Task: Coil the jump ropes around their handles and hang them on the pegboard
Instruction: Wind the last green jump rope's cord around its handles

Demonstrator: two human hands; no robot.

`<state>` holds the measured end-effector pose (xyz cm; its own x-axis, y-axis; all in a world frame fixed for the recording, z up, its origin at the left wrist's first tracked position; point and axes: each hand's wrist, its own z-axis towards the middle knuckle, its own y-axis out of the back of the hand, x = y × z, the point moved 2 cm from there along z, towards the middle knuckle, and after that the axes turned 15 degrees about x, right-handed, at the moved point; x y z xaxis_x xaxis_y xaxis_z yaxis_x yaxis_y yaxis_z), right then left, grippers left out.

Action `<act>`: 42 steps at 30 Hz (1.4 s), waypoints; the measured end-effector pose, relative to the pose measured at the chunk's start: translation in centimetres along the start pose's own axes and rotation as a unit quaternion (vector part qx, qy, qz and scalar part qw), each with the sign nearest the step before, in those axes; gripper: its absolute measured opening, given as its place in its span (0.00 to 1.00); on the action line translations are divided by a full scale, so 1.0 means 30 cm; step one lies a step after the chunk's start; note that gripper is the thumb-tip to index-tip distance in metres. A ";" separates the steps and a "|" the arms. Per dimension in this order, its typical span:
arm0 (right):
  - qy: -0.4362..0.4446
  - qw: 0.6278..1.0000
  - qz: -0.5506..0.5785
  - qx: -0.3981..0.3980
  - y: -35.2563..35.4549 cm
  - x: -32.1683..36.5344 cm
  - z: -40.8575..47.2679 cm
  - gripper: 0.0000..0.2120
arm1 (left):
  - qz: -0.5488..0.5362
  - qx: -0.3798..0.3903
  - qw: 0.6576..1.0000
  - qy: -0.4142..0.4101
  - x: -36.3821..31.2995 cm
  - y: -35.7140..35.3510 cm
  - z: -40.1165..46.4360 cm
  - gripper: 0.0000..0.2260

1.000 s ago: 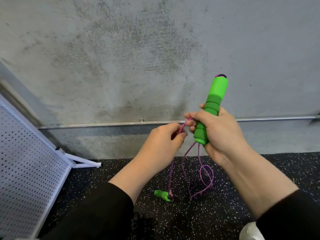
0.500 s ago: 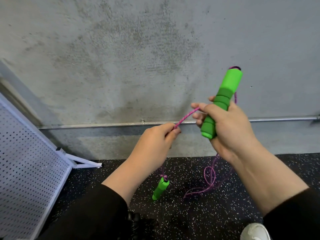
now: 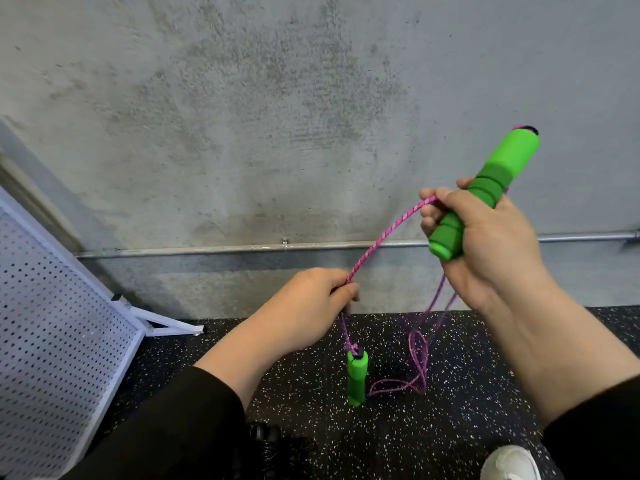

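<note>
Head view: the right hand (image 3: 485, 244) is wrapped around a green foam handle (image 3: 485, 192), raised and tilted before a concrete wall (image 3: 277, 116), while the left hand (image 3: 311, 303) pinches the pink rope (image 3: 384, 233) arcing between them. Below the left hand the second handle (image 3: 357, 377) dangles upright, just above or touching the speckled floor (image 3: 346, 441), beside slack loops of rope. The pegboard (image 3: 52, 323) leans at the floor's left edge, well apart. Coiling appears barely begun; the swinging handle could snag the loose loops, or slack tension could let wraps slip off.
</note>
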<state>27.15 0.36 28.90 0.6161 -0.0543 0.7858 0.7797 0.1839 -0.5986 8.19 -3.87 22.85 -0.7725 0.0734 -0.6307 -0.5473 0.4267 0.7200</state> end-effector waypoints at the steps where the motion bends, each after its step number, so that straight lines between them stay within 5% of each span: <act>1: -0.014 1.000 -0.007 0.008 -0.001 -0.011 -0.004 0.13 | -0.018 -0.011 1.000 -0.012 -0.007 0.003 -0.004 0.10; 10: -0.118 0.985 -0.093 0.082 -0.077 -0.146 -0.072 0.13 | -0.039 -0.123 0.990 -0.050 -0.052 0.025 -0.012 0.11; 18: -0.027 1.000 -0.010 0.008 -0.032 -0.035 -0.008 0.14 | 0.006 -0.027 1.000 0.012 -0.005 0.020 -0.019 0.09; 28: -0.112 0.986 -0.083 0.087 -0.106 -0.146 -0.091 0.13 | -0.057 -0.129 0.988 -0.064 -0.066 0.022 -0.030 0.12; 33: -0.103 0.986 -0.103 0.078 -0.110 -0.132 -0.094 0.14 | -0.024 -0.121 0.988 -0.096 -0.048 0.033 -0.028 0.04; 38: -0.089 0.990 -0.068 0.084 -0.129 -0.091 -0.087 0.13 | -0.052 -0.002 0.997 -0.059 0.019 -0.014 0.003 0.30; 42: -0.088 0.992 -0.015 0.092 -0.137 -0.066 -0.085 0.11 | -0.067 0.039 0.997 -0.022 0.013 -0.067 0.015 0.33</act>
<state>23.02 -2.78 29.41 0.5506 0.1070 0.8279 0.7542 0.3614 -0.5482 9.14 -4.31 21.02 -0.6787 0.0495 -0.7328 -0.6166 0.5037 0.6051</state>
